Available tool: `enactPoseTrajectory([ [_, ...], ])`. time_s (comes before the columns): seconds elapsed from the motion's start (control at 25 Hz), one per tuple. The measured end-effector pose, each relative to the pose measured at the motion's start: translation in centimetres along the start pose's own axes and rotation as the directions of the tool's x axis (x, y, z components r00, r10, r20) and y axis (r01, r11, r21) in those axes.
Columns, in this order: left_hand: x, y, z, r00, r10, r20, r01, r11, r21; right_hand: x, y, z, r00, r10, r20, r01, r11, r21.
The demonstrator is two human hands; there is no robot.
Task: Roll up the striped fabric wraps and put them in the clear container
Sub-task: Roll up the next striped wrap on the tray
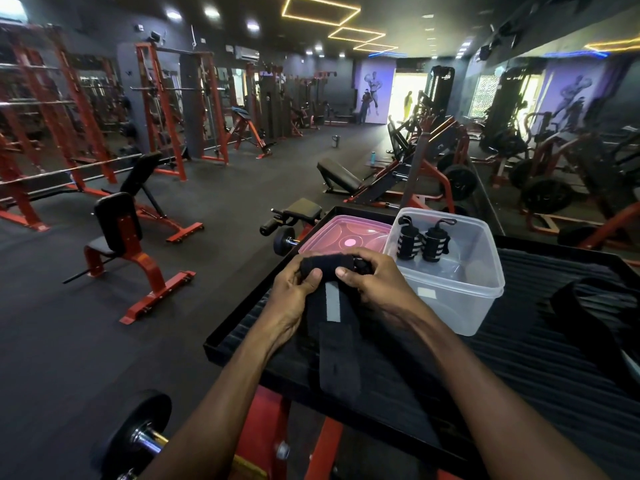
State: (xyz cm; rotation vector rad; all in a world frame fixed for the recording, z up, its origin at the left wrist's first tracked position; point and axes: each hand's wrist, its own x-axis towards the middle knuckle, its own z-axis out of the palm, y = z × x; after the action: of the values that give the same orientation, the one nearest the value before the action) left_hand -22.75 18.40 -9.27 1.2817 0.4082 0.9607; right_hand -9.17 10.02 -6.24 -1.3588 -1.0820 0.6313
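Above black tray's (242,327) left edge, both hands' fingers (313,275) pinch half-rolled wrap (332,306).

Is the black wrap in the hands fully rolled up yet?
Partly rolled. Both hands, left and right, grip a rolled end of the black fabric wrap, while its long tail lies flat on the black ribbed tray.

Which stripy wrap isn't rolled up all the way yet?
The black fabric wrap with the grey stripe held in both hands; its tail hangs flat on the black tray. The two rolled wraps stand inside the clear plastic container.
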Motion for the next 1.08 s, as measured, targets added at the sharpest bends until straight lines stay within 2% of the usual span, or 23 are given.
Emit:
enactPoseTrajectory([
  [0.12, -0.1, -0.1, 0.3, 0.997, -0.073, 0.034, 0.075, 0.995, -0.062, -0.3, -0.2, 0.0, 0.998, -0.064, 0.004, 0.064, 0.998, -0.014],
  [0.24, 0.1, -0.4, 0.5, 0.986, -0.164, -0.013, 0.164, 0.986, -0.029, -0.4, -0.4, 0.1, 0.996, -0.068, 0.054, 0.068, 0.998, -0.009],
  [0.36, 0.3, -1.0, 0.2, 0.994, -0.100, -0.037, 0.099, 0.994, -0.046, 0.0, 0.2, 0.2, 0.998, -0.047, 0.045, 0.047, 0.999, -0.006],
  [0.44, 0.3, -1.1, -0.1, 0.999, -0.052, 0.003, 0.052, 0.999, -0.003, 0.1, 0.6, 0.4, 0.999, -0.001, 0.044, 0.000, 1.000, 0.022],
  [0.52, 0.1, -1.0, -0.1, 0.998, -0.034, 0.059, 0.033, 0.999, 0.024, 0.1, 0.7, 0.4, 0.999, -0.023, 0.024, 0.024, 0.999, -0.031],
  [0.6, 0.1, -0.9, 0.1, 0.993, -0.096, 0.063, 0.096, 0.995, 0.008, 0.1, 0.6, 0.2, 0.999, -0.046, -0.001, 0.046, 0.997, -0.057],
  [0.72, 0.2, -1.0, 0.4, 0.973, -0.226, 0.047, 0.230, 0.964, -0.132, -0.1, 0.4, 0.2, 0.997, -0.083, 0.008, 0.083, 0.995, -0.062],
  [0.84, 0.3, -1.1, 0.1, 0.987, -0.162, -0.007, 0.159, 0.979, -0.130, -0.1, 0.3, 0.5, 0.999, -0.047, 0.016, 0.047, 0.999, 0.011],
  [0.96, 0.0, -0.8, 0.0, 0.997, -0.082, 0.011, 0.082, 0.995, -0.062, 0.1, 0.4, 0.7, 0.996, 0.075, 0.047, -0.082, 0.985, 0.152],
  [1.08, -0.3, -0.8, 0.0, 0.997, -0.063, 0.052, 0.064, 0.998, -0.024, 0.2, 0.7, 0.5, 0.993, 0.109, 0.042, -0.113, 0.984, 0.138],
])
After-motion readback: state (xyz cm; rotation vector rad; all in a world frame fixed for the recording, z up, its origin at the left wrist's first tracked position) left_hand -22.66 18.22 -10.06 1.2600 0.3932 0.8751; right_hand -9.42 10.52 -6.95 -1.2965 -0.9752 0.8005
